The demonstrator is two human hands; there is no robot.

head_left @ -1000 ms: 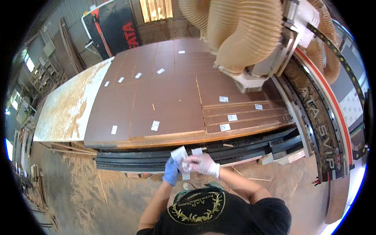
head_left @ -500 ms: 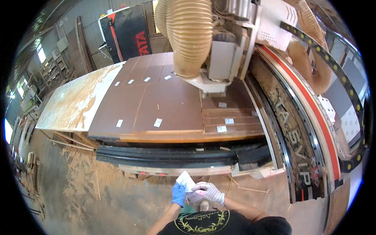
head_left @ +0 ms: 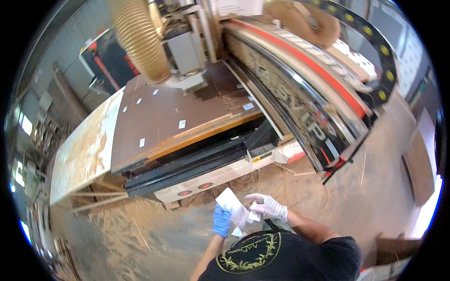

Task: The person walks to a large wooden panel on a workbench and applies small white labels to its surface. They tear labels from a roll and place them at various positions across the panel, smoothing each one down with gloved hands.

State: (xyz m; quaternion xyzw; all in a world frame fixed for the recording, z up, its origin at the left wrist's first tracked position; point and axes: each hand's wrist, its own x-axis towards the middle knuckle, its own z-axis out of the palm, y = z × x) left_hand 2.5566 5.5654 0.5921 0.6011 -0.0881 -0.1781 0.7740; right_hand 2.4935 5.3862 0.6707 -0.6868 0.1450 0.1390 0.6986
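My left hand (head_left: pixel 222 221), in a blue glove, is closed on a white strip of paper (head_left: pixel 233 204) that looks like a label sheet. The strip slants down toward my body. My right hand (head_left: pixel 269 207), in a white striped glove, is at the strip's right side, its fingers bent together near a small white piece (head_left: pixel 254 216). Whether it grips that piece or the strip's edge is hard to make out. Another white bit (head_left: pixel 236 232) shows below my left fingers. Beyond my hands, brown panels (head_left: pixel 154 112) lie on the machine bed, with white labels (head_left: pixel 182 124) on them.
A cutting machine's spindle head (head_left: pixel 186 54) and ribbed hose (head_left: pixel 140 42) stand over the panels. Its long gantry beam (head_left: pixel 290 89) runs along the right. A worn white board (head_left: pixel 89 136) adjoins the panels at left. Sawdust and thin offcuts (head_left: pixel 140 236) litter the floor.
My view has turned to the right, so the machine now lies further left and tilted. More of the paper strip shows, and small white pieces appear by my right hand and below my left fingers.
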